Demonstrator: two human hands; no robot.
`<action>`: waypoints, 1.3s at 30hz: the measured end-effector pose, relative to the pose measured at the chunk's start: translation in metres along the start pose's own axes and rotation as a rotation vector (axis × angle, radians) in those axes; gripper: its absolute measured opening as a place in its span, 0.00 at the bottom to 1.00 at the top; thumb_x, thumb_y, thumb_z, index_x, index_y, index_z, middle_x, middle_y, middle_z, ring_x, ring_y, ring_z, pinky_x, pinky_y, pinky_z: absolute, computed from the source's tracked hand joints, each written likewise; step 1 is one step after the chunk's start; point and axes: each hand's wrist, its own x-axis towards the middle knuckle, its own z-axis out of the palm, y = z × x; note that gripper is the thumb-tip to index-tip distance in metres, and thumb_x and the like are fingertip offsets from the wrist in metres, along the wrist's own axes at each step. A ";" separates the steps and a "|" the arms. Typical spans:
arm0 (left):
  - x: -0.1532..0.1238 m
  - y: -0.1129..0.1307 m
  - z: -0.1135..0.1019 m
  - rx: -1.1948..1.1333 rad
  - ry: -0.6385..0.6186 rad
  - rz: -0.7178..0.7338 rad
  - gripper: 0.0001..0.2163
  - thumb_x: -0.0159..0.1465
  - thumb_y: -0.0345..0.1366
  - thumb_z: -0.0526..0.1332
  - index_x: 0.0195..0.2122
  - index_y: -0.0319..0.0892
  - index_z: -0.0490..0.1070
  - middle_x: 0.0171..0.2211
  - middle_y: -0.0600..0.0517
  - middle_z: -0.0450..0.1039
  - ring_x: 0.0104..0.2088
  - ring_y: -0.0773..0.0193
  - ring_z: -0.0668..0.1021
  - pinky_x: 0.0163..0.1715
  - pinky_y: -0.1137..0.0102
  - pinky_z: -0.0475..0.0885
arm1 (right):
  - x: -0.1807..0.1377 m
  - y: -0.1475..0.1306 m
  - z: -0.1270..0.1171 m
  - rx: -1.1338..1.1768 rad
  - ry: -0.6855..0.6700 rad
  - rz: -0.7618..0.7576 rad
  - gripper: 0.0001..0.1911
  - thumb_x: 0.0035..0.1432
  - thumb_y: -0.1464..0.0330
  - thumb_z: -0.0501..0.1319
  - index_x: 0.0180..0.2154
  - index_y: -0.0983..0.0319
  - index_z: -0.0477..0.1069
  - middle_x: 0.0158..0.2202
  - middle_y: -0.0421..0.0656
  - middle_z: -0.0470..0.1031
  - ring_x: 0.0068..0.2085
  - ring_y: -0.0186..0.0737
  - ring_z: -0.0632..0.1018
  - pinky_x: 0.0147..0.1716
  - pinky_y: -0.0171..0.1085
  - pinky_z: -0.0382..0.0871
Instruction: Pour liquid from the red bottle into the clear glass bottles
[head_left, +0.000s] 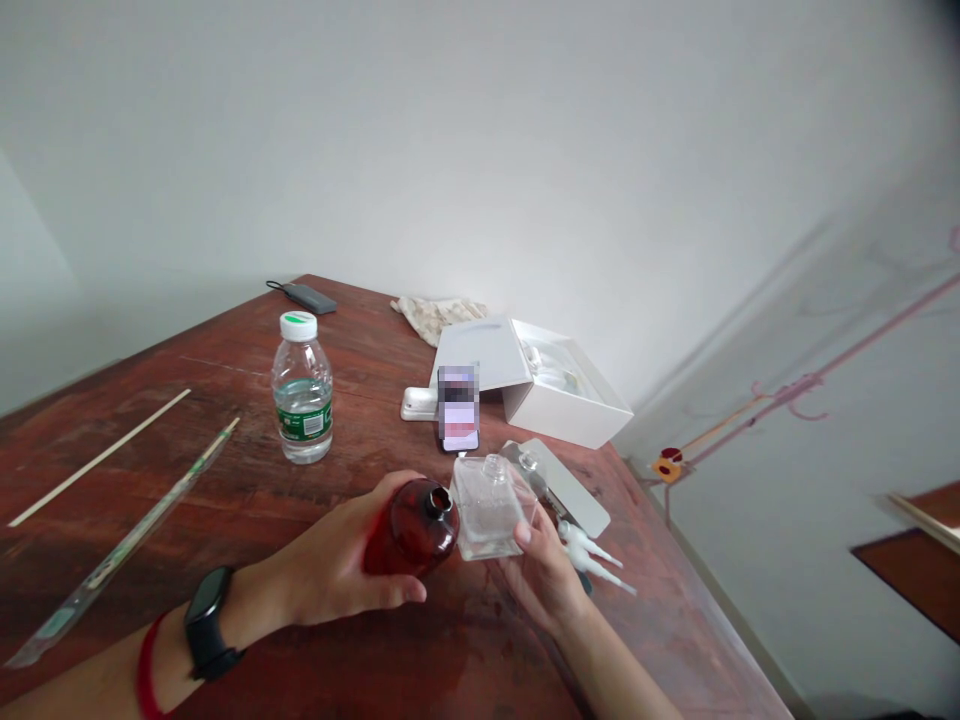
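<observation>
My left hand (352, 550) is wrapped round a dark red-brown bottle (416, 530), whose open neck has no cap and leans toward the right. In my right hand (547, 560) is a clear square bottle (486, 508) with a short neck, gripped along its right side by thumb and fingers. The two bottles are side by side, very close; whether they touch I cannot tell. Beyond my right hand lie white nozzle-like pieces (589, 550) and another clear bottle (531, 462), partly hidden.
A water bottle (304, 400) stands left of centre. A wooden stick (101, 457) and a wrapped chopstick packet (135, 535) lie at left. Behind are a phone (459, 415), an open white box (566, 400), a cloth (439, 315) and a grey device (311, 297). The wall borders the table.
</observation>
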 end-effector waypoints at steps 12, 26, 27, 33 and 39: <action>0.000 -0.001 -0.001 0.053 0.010 0.025 0.39 0.65 0.51 0.73 0.70 0.46 0.57 0.63 0.41 0.73 0.60 0.44 0.79 0.62 0.55 0.74 | 0.003 0.001 0.000 0.037 0.003 -0.025 0.36 0.46 0.61 0.81 0.56 0.52 0.74 0.59 0.46 0.82 0.59 0.59 0.81 0.58 0.54 0.78; 0.001 -0.004 -0.003 0.055 0.001 0.016 0.40 0.64 0.52 0.73 0.70 0.46 0.57 0.63 0.40 0.73 0.61 0.42 0.79 0.63 0.53 0.74 | 0.004 0.009 -0.009 0.060 0.027 0.007 0.37 0.55 0.64 0.77 0.65 0.51 0.72 0.63 0.45 0.80 0.60 0.52 0.81 0.56 0.46 0.79; 0.001 -0.004 -0.002 0.055 -0.004 0.016 0.40 0.64 0.52 0.73 0.70 0.46 0.56 0.63 0.40 0.73 0.61 0.42 0.79 0.63 0.53 0.74 | 0.003 0.009 -0.009 0.065 0.026 0.009 0.38 0.55 0.65 0.78 0.65 0.51 0.71 0.63 0.45 0.80 0.60 0.52 0.82 0.56 0.46 0.80; -0.001 -0.003 -0.001 0.033 0.010 -0.001 0.39 0.63 0.50 0.75 0.70 0.46 0.57 0.64 0.41 0.73 0.61 0.44 0.79 0.64 0.54 0.73 | 0.002 0.010 -0.006 0.088 0.009 0.021 0.38 0.50 0.70 0.80 0.62 0.53 0.75 0.53 0.43 0.86 0.52 0.47 0.85 0.53 0.42 0.80; 0.000 -0.003 -0.001 0.031 0.006 0.003 0.39 0.64 0.51 0.73 0.70 0.45 0.57 0.63 0.41 0.74 0.60 0.44 0.79 0.63 0.55 0.74 | 0.001 0.008 -0.004 0.075 0.027 0.032 0.43 0.48 0.70 0.81 0.65 0.51 0.72 0.56 0.44 0.84 0.53 0.50 0.85 0.53 0.45 0.81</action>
